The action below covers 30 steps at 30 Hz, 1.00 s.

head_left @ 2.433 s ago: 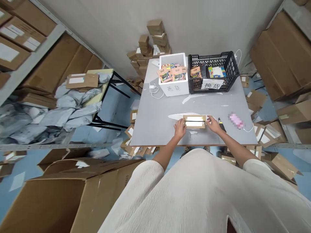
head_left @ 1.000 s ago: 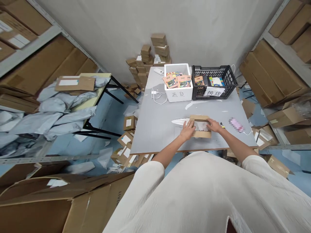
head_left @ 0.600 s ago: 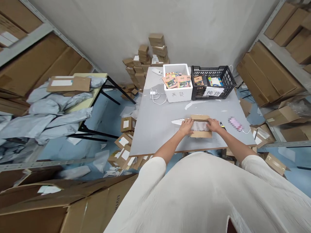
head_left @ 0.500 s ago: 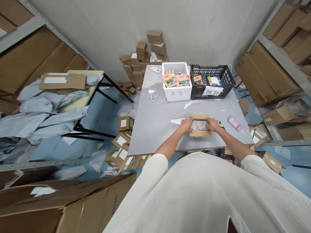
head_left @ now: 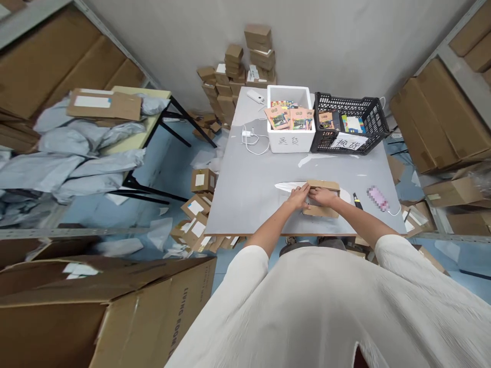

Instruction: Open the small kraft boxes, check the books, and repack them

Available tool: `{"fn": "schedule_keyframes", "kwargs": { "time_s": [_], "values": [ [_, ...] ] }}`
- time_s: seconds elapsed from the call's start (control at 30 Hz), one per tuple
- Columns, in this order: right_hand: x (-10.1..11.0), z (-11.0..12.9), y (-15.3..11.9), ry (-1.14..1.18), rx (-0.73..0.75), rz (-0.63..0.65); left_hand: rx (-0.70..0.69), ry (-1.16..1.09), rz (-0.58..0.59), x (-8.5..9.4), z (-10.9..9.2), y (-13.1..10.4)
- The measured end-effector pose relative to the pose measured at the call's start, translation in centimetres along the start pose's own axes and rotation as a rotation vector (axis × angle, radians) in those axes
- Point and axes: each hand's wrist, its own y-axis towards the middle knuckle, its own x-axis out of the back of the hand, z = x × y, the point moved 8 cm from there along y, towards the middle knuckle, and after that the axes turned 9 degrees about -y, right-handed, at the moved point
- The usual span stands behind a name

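A small open cardboard box (head_left: 321,211) lies on the grey table (head_left: 245,204) near its front edge, its flaps folded out to the back and front. My left hand (head_left: 299,197) is closed on the box's left end, thumb toward the front flap. Across the box's opening reaches my right hand (head_left: 322,197), its fingers bent and pressed together close to the left hand. What those fingers hold, if anything, is hidden, and the hand covers most of the box's inside. A black and yellow utility knife (head_left: 357,201) lies to the right of the box.
At the table's back stand a white foam box (head_left: 290,141) with printed packs and a black plastic crate (head_left: 351,122). A white charger with cable (head_left: 248,134) lies left of them. Cardboard boxes (head_left: 203,180) litter the floor. Grey mailing bags (head_left: 92,168) cover a side table.
My right hand has moved left from the box's right end to its left part, beside my left hand. The whole view has shifted slightly with my head.
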Motion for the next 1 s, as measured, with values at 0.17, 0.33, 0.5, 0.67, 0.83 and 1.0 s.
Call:
{"fn": "schedule_keyframes", "kwargs": {
  "time_s": [0.17, 0.33, 0.5, 0.67, 0.83, 1.0],
  "values": [
    [-2.6, 0.2, 1.3, -0.05, 0.074, 0.094, -0.002, -0.006, -0.003, -0.4, 0.4, -0.2],
    [-5.0, -1.0, 2.1, 0.103, 0.013, 0.107, -0.002, -0.013, -0.002, -0.7, 0.8, 0.0],
    [-7.0, -1.7, 2.2, 0.121, 0.027, 0.107, 0.003, -0.008, -0.001, -0.9, 0.9, 0.0],
    [-7.7, -2.2, 2.1, 0.15, 0.037, 0.068, 0.004, 0.004, -0.014, -1.1, 1.0, -0.2],
    [-7.4, -2.0, 2.4, 0.133, 0.02, 0.087, 0.021, 0.011, -0.016, -1.0, 0.9, -0.2],
    [-5.7, -1.0, 2.7, 0.045, 0.079, 0.117, 0.036, 0.021, -0.019, -0.9, 0.8, -0.1]
  ]
}}
